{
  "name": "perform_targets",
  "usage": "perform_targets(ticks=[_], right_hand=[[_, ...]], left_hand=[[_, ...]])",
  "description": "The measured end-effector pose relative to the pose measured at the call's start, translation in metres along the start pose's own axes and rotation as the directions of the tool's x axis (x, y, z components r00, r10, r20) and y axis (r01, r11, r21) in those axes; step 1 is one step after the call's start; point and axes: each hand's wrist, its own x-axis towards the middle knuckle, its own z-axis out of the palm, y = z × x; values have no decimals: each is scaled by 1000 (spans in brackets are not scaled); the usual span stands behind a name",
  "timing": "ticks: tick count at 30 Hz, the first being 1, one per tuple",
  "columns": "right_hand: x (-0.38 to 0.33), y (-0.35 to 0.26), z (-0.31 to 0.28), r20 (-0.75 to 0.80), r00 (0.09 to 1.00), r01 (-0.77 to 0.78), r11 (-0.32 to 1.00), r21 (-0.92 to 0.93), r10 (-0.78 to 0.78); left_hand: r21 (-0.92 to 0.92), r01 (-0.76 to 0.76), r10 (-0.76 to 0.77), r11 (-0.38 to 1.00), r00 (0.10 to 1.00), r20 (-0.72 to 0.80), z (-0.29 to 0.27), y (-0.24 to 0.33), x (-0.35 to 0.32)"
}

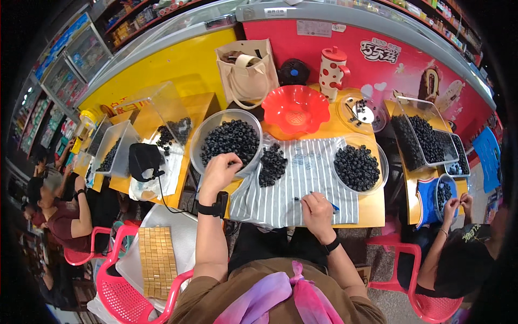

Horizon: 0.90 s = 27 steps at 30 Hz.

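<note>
- Left hand curled over the near rim of the clear round bowl, fingertips dipping among the black beads heaped inside; whether a bead is pinched, cannot tell.
- Right hand down on the striped grey cloth, fingers pinched round a thin needle-like tool pointing left.
- Loose pile of black beads lying on the cloth between the two hands, just right of the bowl.
- Second clear bowl of beads on the right end of the cloth, a little beyond the right hand.
- Red scalloped dish sitting farther back, behind the bead pile.
- Beige tote bag standing at the far edge, against the yellow wall.
- Another person's hands busy at far right, beside a small tub of beads.
</note>
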Motion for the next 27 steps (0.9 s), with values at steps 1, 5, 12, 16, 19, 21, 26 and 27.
perform_targets(ticks=[1, 5, 12, 16, 19, 21, 26, 27], right_hand=[[1, -1, 0, 4, 1000, 3, 1000, 5, -3], [0, 2, 2, -6, 1000, 6, 1000, 10, -5], [1, 1, 2, -30, 1000, 2, 1000, 12, -2], [-1, 4, 3, -22, 1000, 0, 1000, 17, 0], [0, 1, 1, -28, 999, 16, 1000, 1, -16], [-1, 0, 1, -21, 1000, -5, 1000, 1, 5], [-1, 2, 3, -12, 1000, 16, 1000, 15, -15], [0, 3, 4, -5, 1000, 16, 1000, 19, -16]], left_hand=[[-46, -54, 48, 997, 992, -119, 4, -8, 1], [30, -126, 128, 992, 917, -378, 7, -10, 1], [39, -151, 145, 988, 799, -584, 3, -5, -1], [-104, -202, 95, 974, 776, -623, 1, 38, -19], [-139, -406, 309, 903, 839, -447, 28, 63, -31], [-111, -429, 378, 896, 871, -313, 68, 52, -30], [21, -312, 313, 950, 944, -102, 104, 39, -43], [-11, -351, 348, 936, 931, -106, 101, 42, -43]])
